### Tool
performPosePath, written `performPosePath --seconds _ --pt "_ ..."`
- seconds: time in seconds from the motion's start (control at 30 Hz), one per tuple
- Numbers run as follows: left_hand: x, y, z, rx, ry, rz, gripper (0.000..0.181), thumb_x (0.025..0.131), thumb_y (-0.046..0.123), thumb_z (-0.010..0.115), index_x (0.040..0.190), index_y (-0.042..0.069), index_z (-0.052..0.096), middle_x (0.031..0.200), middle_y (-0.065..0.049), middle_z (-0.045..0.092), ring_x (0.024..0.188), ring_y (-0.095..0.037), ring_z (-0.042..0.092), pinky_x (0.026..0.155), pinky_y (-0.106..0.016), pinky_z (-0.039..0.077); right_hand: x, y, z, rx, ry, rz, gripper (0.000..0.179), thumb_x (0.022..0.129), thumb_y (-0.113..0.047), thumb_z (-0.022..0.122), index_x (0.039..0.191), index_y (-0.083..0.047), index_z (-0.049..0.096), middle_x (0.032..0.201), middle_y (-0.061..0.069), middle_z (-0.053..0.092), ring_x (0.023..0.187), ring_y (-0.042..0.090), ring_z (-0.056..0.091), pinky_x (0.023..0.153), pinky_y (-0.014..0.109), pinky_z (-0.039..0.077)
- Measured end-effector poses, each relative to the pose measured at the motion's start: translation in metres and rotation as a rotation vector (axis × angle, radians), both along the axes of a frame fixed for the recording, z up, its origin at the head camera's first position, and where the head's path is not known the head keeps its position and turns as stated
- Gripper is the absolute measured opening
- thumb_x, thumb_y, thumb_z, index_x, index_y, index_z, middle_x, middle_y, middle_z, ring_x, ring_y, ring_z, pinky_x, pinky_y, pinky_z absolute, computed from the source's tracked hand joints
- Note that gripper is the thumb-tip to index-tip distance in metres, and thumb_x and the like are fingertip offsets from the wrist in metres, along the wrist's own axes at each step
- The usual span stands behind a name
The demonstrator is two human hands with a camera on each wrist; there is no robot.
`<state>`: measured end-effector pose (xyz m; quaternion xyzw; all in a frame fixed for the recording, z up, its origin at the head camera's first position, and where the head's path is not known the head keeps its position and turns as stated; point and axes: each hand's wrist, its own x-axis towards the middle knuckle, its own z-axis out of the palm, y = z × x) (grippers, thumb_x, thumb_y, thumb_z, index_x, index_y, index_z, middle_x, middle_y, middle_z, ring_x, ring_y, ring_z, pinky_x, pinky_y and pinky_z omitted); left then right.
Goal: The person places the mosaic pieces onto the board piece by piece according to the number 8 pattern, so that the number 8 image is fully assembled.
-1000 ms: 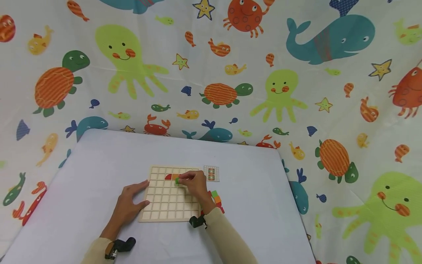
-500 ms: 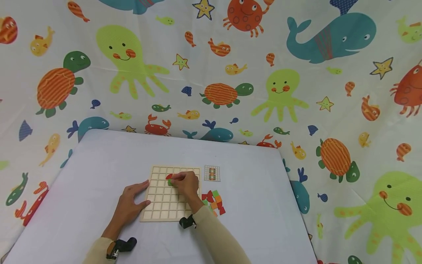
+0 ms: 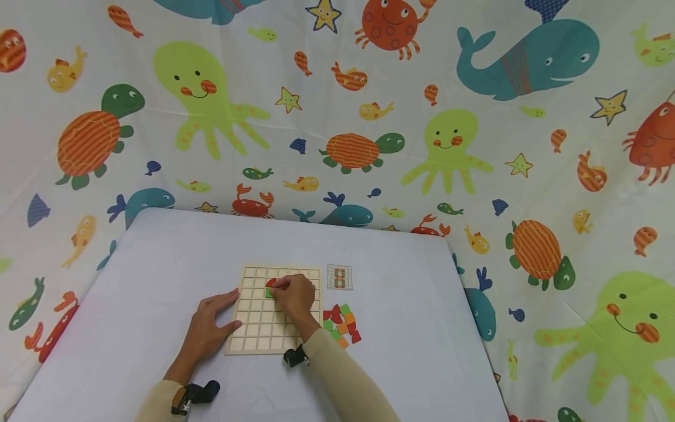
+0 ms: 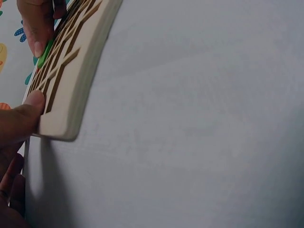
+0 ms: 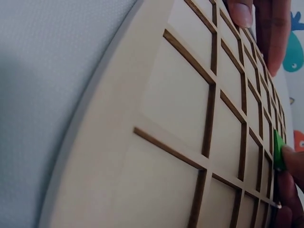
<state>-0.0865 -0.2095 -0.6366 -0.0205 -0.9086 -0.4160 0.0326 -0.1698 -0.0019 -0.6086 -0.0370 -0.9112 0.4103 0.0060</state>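
Note:
A pale wooden grid board [image 3: 253, 316] lies on the white table. My right hand [image 3: 296, 298] is over its upper middle, pinching a green square tile [image 3: 269, 293] between thumb and fingertips. In the right wrist view the green tile [image 5: 279, 149] sits low at the grid, the thumb against it. Just above it in the head view is a red rounded tile [image 3: 271, 282], partly covered by the fingers. My left hand [image 3: 207, 328] rests at the board's left edge with thumb and fingers spread; in the left wrist view its thumb [image 4: 23, 116] lies on the frame.
Right of the board lies a loose group of red, green and orange tiles [image 3: 343, 322]. Above them is a small pattern card [image 3: 340, 277] with a printed grid. A sea-animal curtain [image 3: 295, 129] hangs behind the table.
My right hand has moved left across the board with the green tile, to below the red tile. The orange tile is now hidden behind the hand. My left hand stays put.

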Motion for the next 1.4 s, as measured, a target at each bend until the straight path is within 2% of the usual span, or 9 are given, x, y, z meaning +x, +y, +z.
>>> performPosePath --seconds 0.23,0.47,0.57,0.67,0.73,0.93,1.2,1.4 --pt "0.000 0.000 0.002 0.006 0.004 0.000 0.076 0.085 0.005 0.086 0.154 0.005 0.055 0.156 -0.022 0.056 0.143 -0.044 0.042 0.116 -0.071 0.036 -0.001 -0.003 -0.003 0.031 0.049 0.030 0.009 0.084 -0.025 0.091 0.079 -0.024 0.083 0.071 -0.011 0.075 0.066 0.001 0.063 0.092 0.037 0.055" --pt "0.001 0.001 0.004 0.005 0.003 0.005 0.075 0.085 0.005 0.086 0.153 0.005 0.055 0.156 -0.021 0.057 0.142 -0.044 0.043 0.117 -0.070 0.036 -0.001 -0.003 -0.002 0.063 0.044 0.069 0.010 0.087 -0.025 0.089 0.079 -0.025 0.084 0.069 -0.012 0.075 0.065 0.000 0.063 0.099 0.038 0.054" --pt "0.000 0.000 0.002 0.009 0.003 0.003 0.074 0.086 0.005 0.086 0.153 0.005 0.055 0.156 -0.021 0.057 0.142 -0.044 0.043 0.116 -0.070 0.036 0.000 0.001 0.000 0.021 0.044 0.093 0.007 0.087 -0.024 0.089 0.082 -0.023 0.084 0.072 -0.011 0.075 0.066 0.000 0.063 0.087 0.033 0.057" --pt "0.000 0.001 0.002 0.012 0.002 0.001 0.074 0.086 0.005 0.085 0.153 0.004 0.055 0.156 -0.021 0.057 0.142 -0.044 0.043 0.116 -0.070 0.036 0.002 0.008 0.003 -0.084 0.029 0.128 0.005 0.087 -0.021 0.089 0.086 -0.019 0.084 0.077 -0.008 0.076 0.069 0.000 0.063 0.071 0.026 0.054" --pt "0.000 0.001 0.001 0.009 -0.005 0.001 0.074 0.086 0.006 0.085 0.154 0.005 0.054 0.157 -0.021 0.056 0.143 -0.044 0.042 0.117 -0.070 0.036 0.002 0.014 0.005 -0.160 0.016 0.149 0.005 0.088 -0.020 0.088 0.091 -0.017 0.084 0.081 -0.006 0.077 0.073 0.000 0.063 0.066 0.023 0.053" --pt "0.000 0.001 0.001 0.003 -0.012 0.004 0.076 0.086 0.006 0.085 0.155 0.005 0.053 0.157 -0.021 0.055 0.145 -0.045 0.041 0.117 -0.071 0.036 0.002 0.045 0.013 -0.264 0.005 0.180 0.012 0.090 -0.019 0.086 0.102 -0.015 0.084 0.086 -0.004 0.076 0.074 0.004 0.062 0.068 0.022 0.054" --pt "0.001 0.003 -0.001 -0.009 0.039 0.008 0.075 0.085 0.006 0.086 0.153 0.004 0.055 0.154 -0.021 0.058 0.141 -0.044 0.044 0.115 -0.070 0.038 0.004 0.106 0.017 -0.279 0.005 0.116 0.016 0.090 -0.018 0.086 0.105 -0.013 0.083 0.084 0.000 0.075 0.070 0.012 0.056 0.062 0.024 0.048" --pt "0.001 0.001 0.003 0.009 0.022 0.002 0.075 0.085 0.005 0.086 0.153 0.004 0.055 0.155 -0.021 0.057 0.143 -0.044 0.043 0.116 -0.070 0.036 0.012 0.147 0.015 -0.259 -0.038 0.044 0.017 0.090 -0.018 0.086 0.106 -0.014 0.084 0.085 0.000 0.074 0.071 0.015 0.056 0.059 0.022 0.048"
